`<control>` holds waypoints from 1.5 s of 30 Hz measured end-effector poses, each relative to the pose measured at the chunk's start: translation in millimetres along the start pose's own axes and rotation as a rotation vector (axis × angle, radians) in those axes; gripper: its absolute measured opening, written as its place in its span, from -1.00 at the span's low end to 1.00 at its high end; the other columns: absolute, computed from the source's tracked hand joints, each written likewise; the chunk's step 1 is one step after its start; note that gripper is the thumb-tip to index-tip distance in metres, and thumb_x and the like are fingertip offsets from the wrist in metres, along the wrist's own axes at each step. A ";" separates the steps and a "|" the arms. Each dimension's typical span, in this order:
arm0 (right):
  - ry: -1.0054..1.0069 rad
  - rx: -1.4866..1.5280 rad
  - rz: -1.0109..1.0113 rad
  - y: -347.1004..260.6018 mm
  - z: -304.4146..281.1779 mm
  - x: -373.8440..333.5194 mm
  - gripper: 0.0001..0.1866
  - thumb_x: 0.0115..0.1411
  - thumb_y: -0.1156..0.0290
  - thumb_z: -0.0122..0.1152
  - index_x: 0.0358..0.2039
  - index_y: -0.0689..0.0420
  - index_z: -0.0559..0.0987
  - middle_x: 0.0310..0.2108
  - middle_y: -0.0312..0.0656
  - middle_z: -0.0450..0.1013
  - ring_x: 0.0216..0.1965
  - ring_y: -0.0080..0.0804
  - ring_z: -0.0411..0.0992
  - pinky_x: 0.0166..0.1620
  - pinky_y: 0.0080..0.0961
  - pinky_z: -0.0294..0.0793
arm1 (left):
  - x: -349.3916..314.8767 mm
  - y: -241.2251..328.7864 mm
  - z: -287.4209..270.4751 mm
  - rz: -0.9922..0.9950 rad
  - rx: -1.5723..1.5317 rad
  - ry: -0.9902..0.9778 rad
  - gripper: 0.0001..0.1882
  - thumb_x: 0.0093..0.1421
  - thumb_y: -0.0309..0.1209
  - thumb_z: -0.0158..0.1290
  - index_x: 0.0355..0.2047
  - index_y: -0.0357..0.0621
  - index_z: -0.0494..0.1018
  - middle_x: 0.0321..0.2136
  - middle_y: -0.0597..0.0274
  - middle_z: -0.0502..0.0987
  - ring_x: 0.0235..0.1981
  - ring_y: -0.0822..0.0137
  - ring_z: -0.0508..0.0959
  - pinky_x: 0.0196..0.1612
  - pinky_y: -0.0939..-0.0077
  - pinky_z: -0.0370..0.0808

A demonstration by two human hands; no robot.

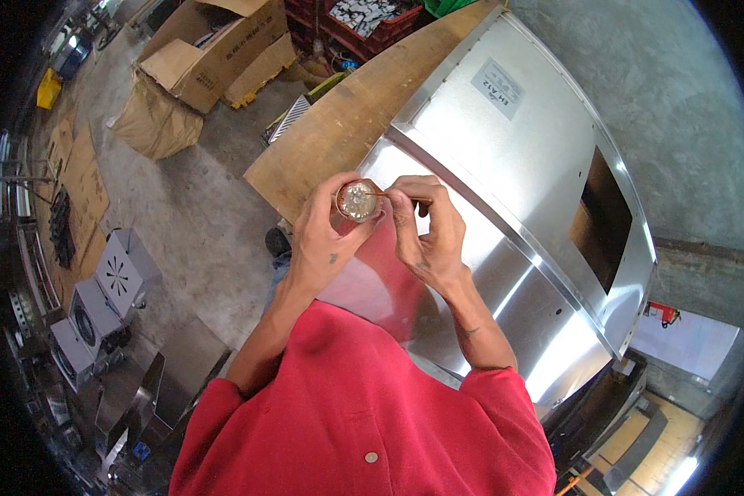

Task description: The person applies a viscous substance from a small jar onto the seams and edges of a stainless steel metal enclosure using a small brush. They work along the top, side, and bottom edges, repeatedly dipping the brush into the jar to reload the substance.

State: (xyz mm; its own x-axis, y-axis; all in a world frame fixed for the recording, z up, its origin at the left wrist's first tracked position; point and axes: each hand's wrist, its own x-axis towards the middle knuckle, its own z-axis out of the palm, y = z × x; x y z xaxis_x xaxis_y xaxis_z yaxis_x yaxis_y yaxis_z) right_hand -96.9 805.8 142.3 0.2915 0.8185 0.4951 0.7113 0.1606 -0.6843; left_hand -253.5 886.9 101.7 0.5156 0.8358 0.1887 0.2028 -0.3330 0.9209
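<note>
In front of my chest, my left hand is closed around a small round container with a brownish rim. Something clear and glittery shows inside it; I cannot tell what. My right hand pinches a thin brown stick, whose tip reaches over the container's opening from the right. Both hands are close together above a large shiny sheet-metal housing, which mirrors the red of my shirt.
A wooden board lies under the housing, whose far panel has a rectangular cutout. An opened cardboard box stands on the concrete floor at far left. Grey metal boxes sit at the left. A red crate is at the back.
</note>
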 end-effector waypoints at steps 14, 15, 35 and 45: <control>0.132 -0.015 0.107 -23.2 7.1 -7.0 -0.91 0.43 0.56 0.22 -0.12 0.26 0.50 -0.21 -0.01 0.60 -0.29 -0.33 0.53 -0.21 -0.42 0.53 | 4.5 4.7 -15.4 0.056 -0.059 -0.119 -0.36 0.14 -0.49 0.43 0.21 -0.14 0.45 0.01 0.04 0.66 -0.01 0.13 0.69 0.06 0.28 0.60; 0.197 -0.024 0.070 -25.3 6.5 -7.9 -0.92 0.46 0.59 0.19 -0.11 0.26 0.47 -0.24 -0.04 0.60 -0.35 -0.49 0.51 -0.29 -0.52 0.53 | 5.1 4.5 -17.1 0.046 -0.083 -0.139 -0.36 0.14 -0.46 0.45 0.21 -0.15 0.45 0.03 0.02 0.64 0.02 0.08 0.68 0.07 0.24 0.60; 0.584 0.103 0.307 227.1 -59.7 144.0 -0.69 0.56 0.23 0.08 -0.19 0.25 0.40 -0.34 -0.11 0.54 -0.35 -0.48 0.40 -0.22 -0.42 0.46 | 200.1 -5.9 82.8 0.110 -0.355 0.151 -0.32 0.23 -0.17 0.46 0.18 -0.33 0.43 0.01 0.10 0.58 -0.05 0.42 0.57 -0.02 0.54 0.55; 0.489 0.222 0.369 240.9 -47.7 151.0 -0.68 0.55 0.24 0.09 -0.18 0.30 0.42 -0.33 -0.06 0.54 -0.32 -0.36 0.45 -0.16 -0.33 0.50 | 277.1 -23.1 177.7 0.101 -0.151 0.301 -0.25 0.16 -0.09 0.48 0.15 -0.32 0.41 -0.27 0.15 0.66 -0.38 0.41 0.62 -0.23 0.45 0.60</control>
State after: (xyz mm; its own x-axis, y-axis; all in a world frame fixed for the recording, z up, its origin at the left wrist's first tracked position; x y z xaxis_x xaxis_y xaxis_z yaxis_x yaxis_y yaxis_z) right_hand 149.0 941.8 77.8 0.7857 0.5050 0.3572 0.3751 0.0704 -0.9243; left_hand 32.6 1048.6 72.1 0.2536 0.9007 0.3528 0.0267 -0.3711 0.9282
